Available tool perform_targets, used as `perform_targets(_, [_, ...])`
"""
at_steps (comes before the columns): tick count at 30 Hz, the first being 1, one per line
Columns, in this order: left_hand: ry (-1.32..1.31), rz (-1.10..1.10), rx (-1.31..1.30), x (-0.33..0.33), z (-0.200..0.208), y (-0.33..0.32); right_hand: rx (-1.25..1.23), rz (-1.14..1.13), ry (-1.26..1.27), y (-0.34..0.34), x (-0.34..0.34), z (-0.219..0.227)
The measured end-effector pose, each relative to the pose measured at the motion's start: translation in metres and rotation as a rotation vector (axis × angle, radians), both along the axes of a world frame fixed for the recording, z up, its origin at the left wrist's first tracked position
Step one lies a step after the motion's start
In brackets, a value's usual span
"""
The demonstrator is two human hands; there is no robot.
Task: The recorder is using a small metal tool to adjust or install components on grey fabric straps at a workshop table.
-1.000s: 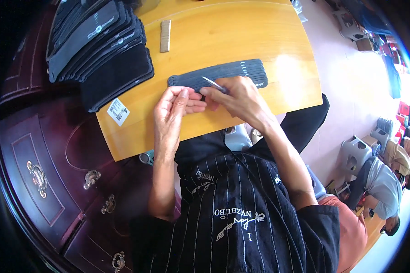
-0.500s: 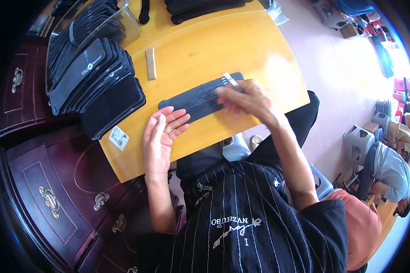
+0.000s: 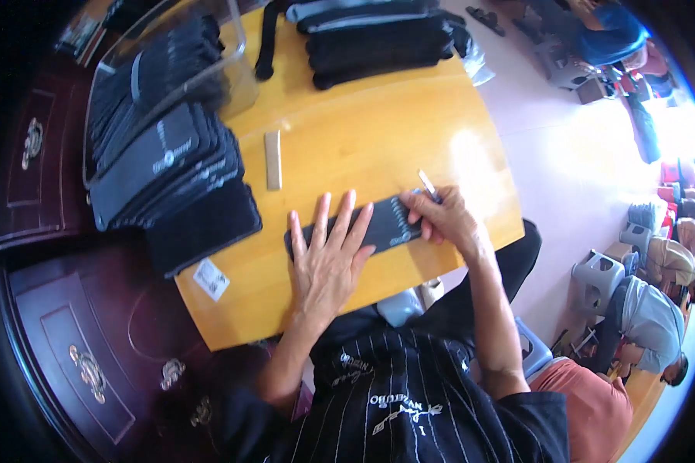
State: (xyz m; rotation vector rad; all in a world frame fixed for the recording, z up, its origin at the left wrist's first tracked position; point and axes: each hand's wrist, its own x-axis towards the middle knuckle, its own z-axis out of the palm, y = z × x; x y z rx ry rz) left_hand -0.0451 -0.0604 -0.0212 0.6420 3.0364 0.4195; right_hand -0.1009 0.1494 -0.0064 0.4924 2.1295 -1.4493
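A dark, flat, strap-like piece (image 3: pixel 380 227) with white markings near its right end lies across the near part of the yellow table. My left hand (image 3: pixel 324 258) rests palm down on it, fingers spread, covering much of its left half. My right hand (image 3: pixel 449 222) is closed around a slim silver tool (image 3: pixel 427 184) whose light end sticks up past the fingers; its exact kind is unclear. The thumb and fingertips of that hand touch the strap's right end, hiding the tip.
Overlapping dark straps (image 3: pixel 158 158) are piled at the left, beside a clear plastic bin (image 3: pixel 243 81) holding more. Black bundles (image 3: pixel 378 50) lie at the far edge. A beige strip (image 3: pixel 273 160) and a white label (image 3: pixel 211 279) are on the table (image 3: pixel 347 139). People sit farther right.
My left hand has turned from palm up to flat on the strap. My right hand has come down to the strap's right end, still holding the silver tool. The view has shifted.
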Motion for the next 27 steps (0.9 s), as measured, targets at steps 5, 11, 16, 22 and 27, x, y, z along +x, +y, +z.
perform_targets(5, [0.009, 0.017, -0.093, 0.002, 0.009, 0.0, -0.024, 0.031, 0.004, -0.001, -0.004, 0.008])
perform_targets(11, [0.071, 0.004, -0.129, 0.011, -0.004, 0.007, -0.085, -0.102, 0.197, 0.011, 0.02, 0.004])
perform_targets(16, [0.061, 0.023, -0.092, 0.013, 0.014, 0.009, 0.37, -0.061, 0.611, 0.001, 0.044, 0.0])
perform_targets(22, [0.157, -0.07, 0.081, -0.002, 0.025, 0.06, 0.181, -0.217, 0.604, 0.01, 0.042, -0.022])
perform_targets(27, [0.087, -0.049, 0.148, -0.012, -0.005, 0.102, -0.391, -0.535, 0.45, 0.035, 0.058, -0.01])
